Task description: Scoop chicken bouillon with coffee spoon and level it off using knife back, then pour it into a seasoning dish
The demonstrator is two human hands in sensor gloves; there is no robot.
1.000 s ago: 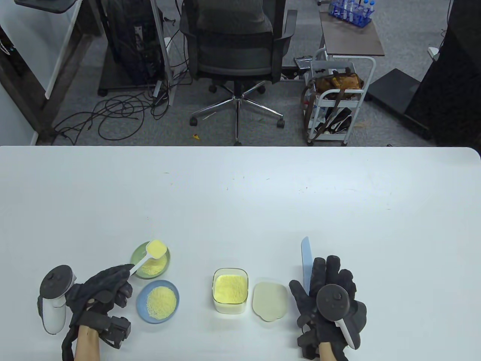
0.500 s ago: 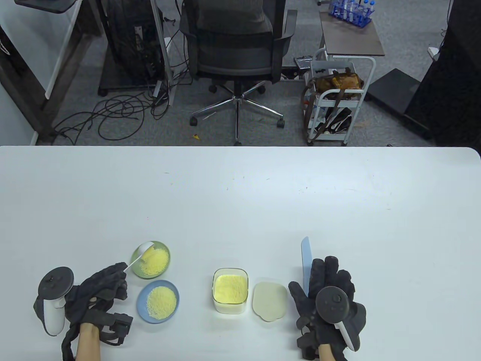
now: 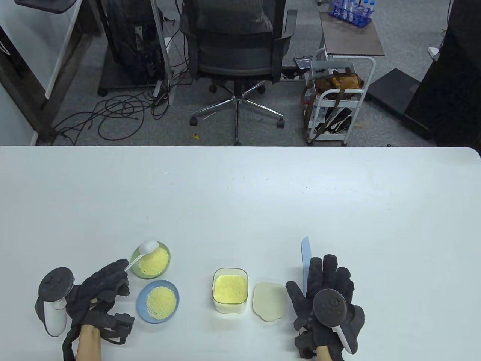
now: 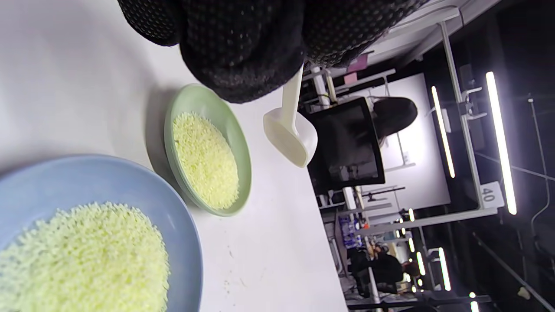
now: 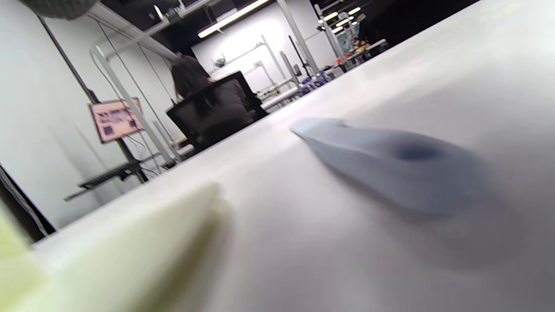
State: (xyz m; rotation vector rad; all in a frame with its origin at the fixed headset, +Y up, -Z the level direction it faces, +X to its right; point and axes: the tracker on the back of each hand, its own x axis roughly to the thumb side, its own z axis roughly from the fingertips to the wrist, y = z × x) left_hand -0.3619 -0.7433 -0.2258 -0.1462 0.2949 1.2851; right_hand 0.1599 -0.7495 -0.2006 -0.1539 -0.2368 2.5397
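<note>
We see the left hand [image 3: 103, 289] pinching the white coffee spoon [image 3: 144, 250] by its handle, its empty bowl over the far rim of the green seasoning dish [image 3: 150, 260] heaped with bouillon. Right of that dish, the right hand [image 3: 325, 297] rests flat, fingers spread over the blue knife [image 3: 306, 254].

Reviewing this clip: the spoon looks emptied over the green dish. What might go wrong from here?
1. The spoon, pinched near its handle end by the left hand, hangs over the green dish's far rim; leftover granules may fall onto the table.
2. Pulling back, the hand could clip the blue dish close beside it.
3. The knife lies flat under the right hand; regripping may be awkward.
</note>
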